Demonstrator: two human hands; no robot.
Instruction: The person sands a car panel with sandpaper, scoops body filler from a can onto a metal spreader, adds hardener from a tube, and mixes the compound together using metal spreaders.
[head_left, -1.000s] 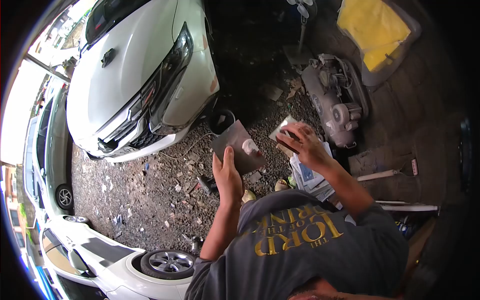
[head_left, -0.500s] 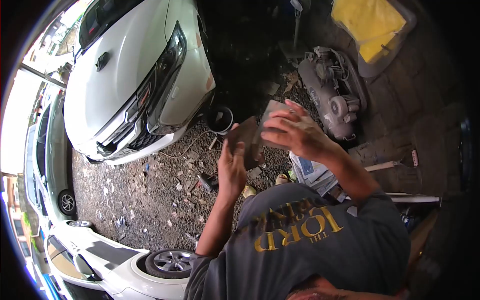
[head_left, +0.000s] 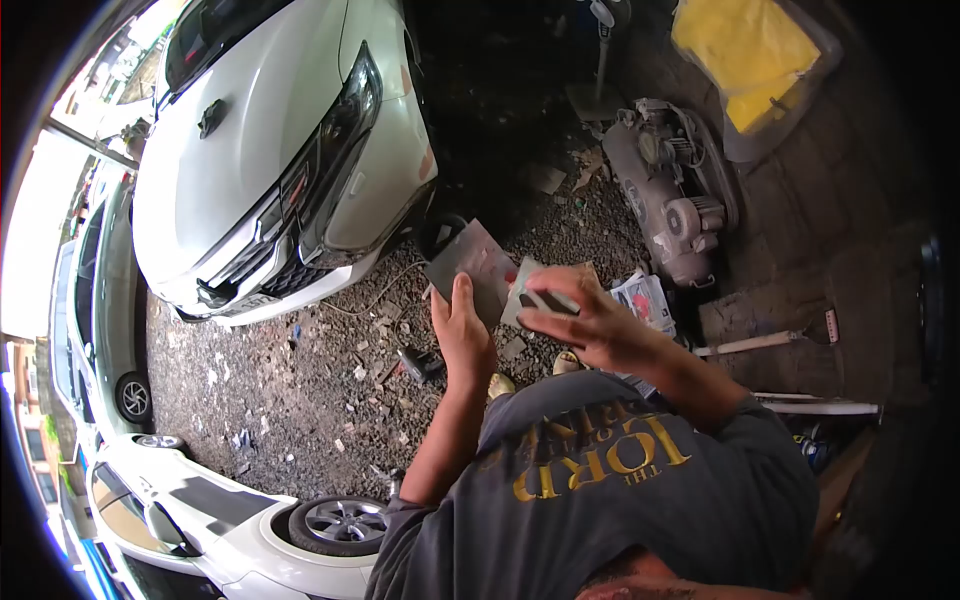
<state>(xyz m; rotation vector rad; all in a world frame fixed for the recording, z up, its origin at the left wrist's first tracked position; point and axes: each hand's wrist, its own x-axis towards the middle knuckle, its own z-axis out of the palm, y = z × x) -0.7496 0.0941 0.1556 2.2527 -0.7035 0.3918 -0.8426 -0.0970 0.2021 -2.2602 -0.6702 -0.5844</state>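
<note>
My left hand is closed on a flat grey plate, with the thumb lying over its face. Pale and reddish smears show on the plate's upper surface. In my right hand is a thin, light-coloured flat spreader, gripped between the fingers and thumb. The spreader is close to the plate's right edge; whether the two touch, I cannot tell. Behind the plate, a dark bucket is partly hidden.
A white car with light orange patches on its bumper stands ahead. An air compressor lies to the right, near a wooden-handled tool and newspapers. A dark tool rests on gravel. Another white car is lower left.
The plate has tilted, so its smeared face now shows more. My right hand has come down with the spreader, and the newspapers behind it are now partly covered by the forearm.
</note>
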